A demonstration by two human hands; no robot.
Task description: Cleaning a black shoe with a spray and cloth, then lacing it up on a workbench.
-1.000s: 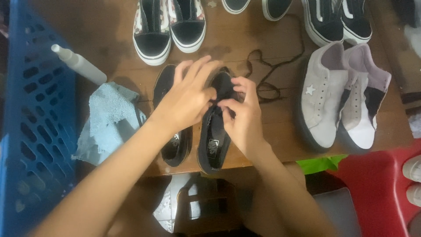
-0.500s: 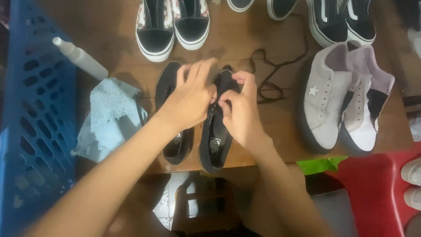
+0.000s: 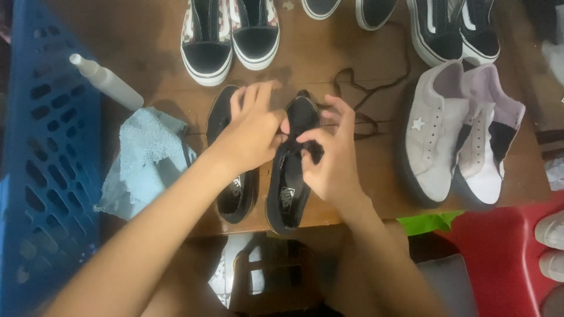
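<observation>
At the far left we note a blue slatted plastic crate (image 3: pixel 47 176) standing against the edge of a brown wooden table (image 3: pixel 147 53). Just right of it a white spray bottle (image 3: pixel 106 81) lies on its side on the tabletop, and below that a crumpled light-blue cloth (image 3: pixel 144 158) hangs partly over the near edge. Next we record a pair of black slip-on shoes side by side at the table's near edge: the left black shoe (image 3: pixel 235 196) lies flat, largely covered by the left hand (image 3: pixel 252 135), whose fingers are loosely spread across its front and reach over to the neighbouring shoe. The right black shoe (image 3: pixel 292 176) lies with its toe pointing away from us; the right hand (image 3: pixel 332 158) is at its opening, thumb and forefinger pinching a small dark part at the tongue area, the other fingers raised and fanned. We cannot tell exactly what that dark piece is. Behind the hands stands a black-and-white pair with checkered sides (image 3: pixel 232 38). A loose black lace (image 3: pixel 364 94) lies just right of the hands. Further right sits a pair of grey and white high-top sneakers (image 3: pixel 458 135), with black skate shoes (image 3: pixel 452 29) behind them, and a red plastic stool (image 3: pixel 499 258) below the table's corner.
</observation>
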